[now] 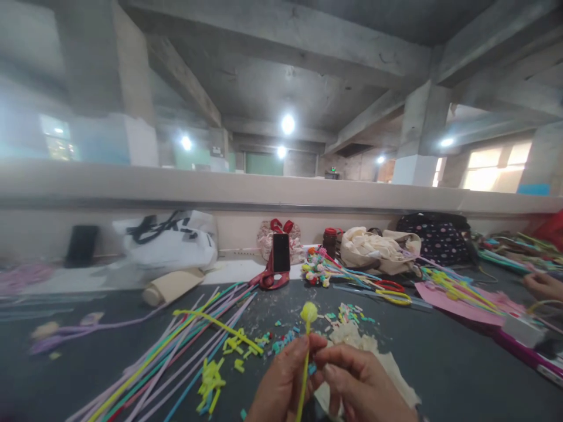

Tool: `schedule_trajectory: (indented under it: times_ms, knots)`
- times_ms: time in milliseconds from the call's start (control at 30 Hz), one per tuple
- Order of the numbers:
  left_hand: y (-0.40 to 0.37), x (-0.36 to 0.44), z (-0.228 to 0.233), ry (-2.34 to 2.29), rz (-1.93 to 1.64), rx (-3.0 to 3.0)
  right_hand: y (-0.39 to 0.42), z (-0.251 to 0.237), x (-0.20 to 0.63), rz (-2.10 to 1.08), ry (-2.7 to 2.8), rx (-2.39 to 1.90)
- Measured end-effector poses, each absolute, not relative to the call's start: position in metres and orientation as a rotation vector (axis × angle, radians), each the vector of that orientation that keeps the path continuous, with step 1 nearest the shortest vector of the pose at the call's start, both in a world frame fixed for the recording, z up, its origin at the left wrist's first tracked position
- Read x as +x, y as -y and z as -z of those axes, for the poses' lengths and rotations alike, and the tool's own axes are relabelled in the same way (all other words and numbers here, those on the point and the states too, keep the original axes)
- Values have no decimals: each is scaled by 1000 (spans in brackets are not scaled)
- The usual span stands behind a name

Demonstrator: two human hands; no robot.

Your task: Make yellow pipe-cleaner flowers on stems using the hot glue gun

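Note:
My left hand (284, 378) pinches a yellow pipe cleaner stem (303, 381) between thumb and fingers. The stem stands nearly upright, topped by a round yellow ball (308, 312). Close beside it is my right hand (358, 381), its fingers curled in toward the stem. Whatever lies between those right fingertips is hidden or too small to name; a speck of blue shows near them. To the left lie short yellow pipe cleaner pieces (212, 378) and a longer yellow pipe cleaner (220, 327). Crumpled cream paper (398, 372) lies under and behind my right hand.
Long coloured pipe cleaners (149, 357) spread across the left. Behind are a phone (281, 252), a bunch of pipe cleaner flowers (317, 266), scissors (393, 297), a white bag (176, 243) and a cloth bag (373, 249). Another person's hand (543, 286) shows at far right.

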State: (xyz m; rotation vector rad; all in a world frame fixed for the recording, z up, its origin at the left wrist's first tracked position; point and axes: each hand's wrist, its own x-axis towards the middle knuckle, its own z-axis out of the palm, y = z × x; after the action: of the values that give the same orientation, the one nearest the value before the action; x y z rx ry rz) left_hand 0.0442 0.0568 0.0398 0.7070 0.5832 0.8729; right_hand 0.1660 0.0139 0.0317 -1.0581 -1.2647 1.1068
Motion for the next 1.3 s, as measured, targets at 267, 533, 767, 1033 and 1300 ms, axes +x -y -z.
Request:
schedule_trajectory:
  times_ms: [267, 533, 767, 1033, 1300]
  knots:
    - [-60, 47, -34, -422, -922, 710, -31, -47, 140, -1110, 1285, -1100]
    - [-66, 38, -40, -398, -868, 689, -29, -33, 151, -1094, 1302, -1073]
    - [-66, 35, -43, -468, -914, 705, -27, -29, 148, -1150, 1254, -1113]
    - [-69, 38, -36, -490, -903, 768, -29, -28, 143, -1145, 1239, -1095]
    - [-70, 42, -38, -623, -939, 889, -29, -22, 146, -1044, 1255, -1107]
